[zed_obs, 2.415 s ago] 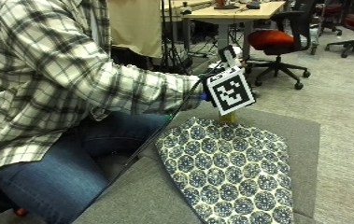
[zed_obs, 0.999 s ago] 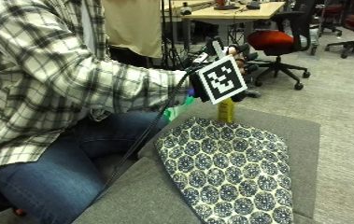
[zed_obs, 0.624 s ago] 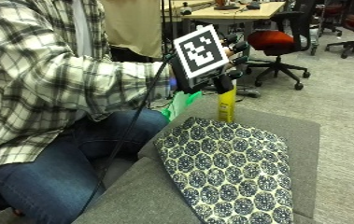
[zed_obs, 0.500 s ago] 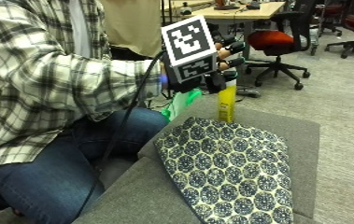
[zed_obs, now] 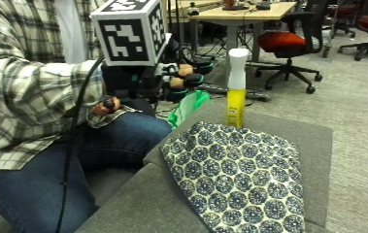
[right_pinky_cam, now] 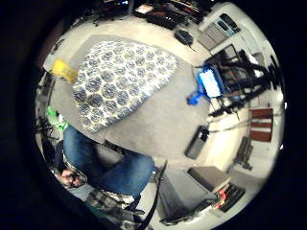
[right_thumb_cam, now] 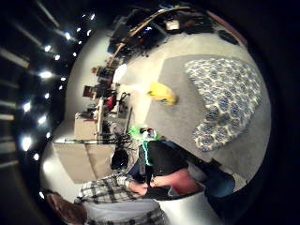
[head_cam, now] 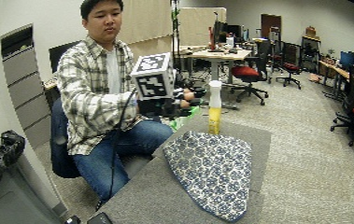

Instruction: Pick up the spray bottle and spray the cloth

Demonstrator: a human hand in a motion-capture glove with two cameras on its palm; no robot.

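I've lifted my hand (zed_obs: 177,80) off the spray bottle (zed_obs: 236,87); fingers loosely curled, holding nothing, bottle at its 3 o'clock, ungrasped.

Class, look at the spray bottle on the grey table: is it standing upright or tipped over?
Upright. The spray bottle stands on its base on the table, white top uppermost, beside the patterned cloth, untouched.

Open gap between hand (zed_obs: 180,80) and spray bottle (zed_obs: 236,90) (nothing intervening).
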